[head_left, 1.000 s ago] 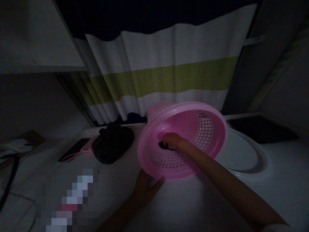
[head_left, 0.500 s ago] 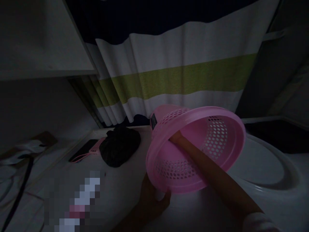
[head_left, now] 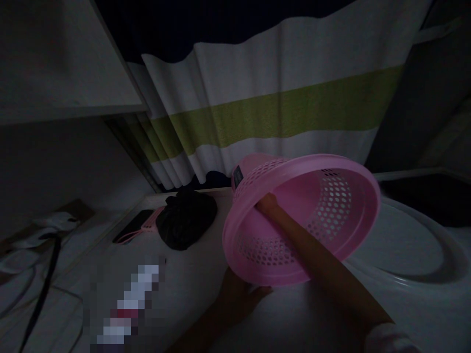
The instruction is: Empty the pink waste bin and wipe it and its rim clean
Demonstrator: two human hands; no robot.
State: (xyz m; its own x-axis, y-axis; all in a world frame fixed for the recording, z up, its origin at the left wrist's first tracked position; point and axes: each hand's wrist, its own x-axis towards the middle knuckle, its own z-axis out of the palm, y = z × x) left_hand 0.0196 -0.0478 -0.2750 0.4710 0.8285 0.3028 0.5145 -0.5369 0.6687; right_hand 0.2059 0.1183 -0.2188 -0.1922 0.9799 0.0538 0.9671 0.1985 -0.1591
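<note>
The pink basket (head_left: 309, 164) is tipped on its side towards the back of the surface (head_left: 198, 277), in front of the curtain (head_left: 287, 115), with its wide mouth facing the person. It looks like thin moulded plastic, so it should be light, fairly stiff with a little give in the perforated wall, slick on the smooth parts and apt to roll; the thick rolled rim seems the surest place to hold. The left hand (head_left: 237, 296) is at the lower rim, thumb near the edge, fingers out of sight behind it, so I cannot tell whether it grips or only props. The right hand (head_left: 268, 203) reaches inside; its fingertips are hidden behind the near rim, and whether they clasp anything cannot be told. The basket's base is also out of view, and the label (head_left: 238, 175) on its side is unreadable. Dim light leaves the black bag (head_left: 187, 220) without clear detail, and a pixelated patch (head_left: 127, 304) masks something at lower left.
</note>
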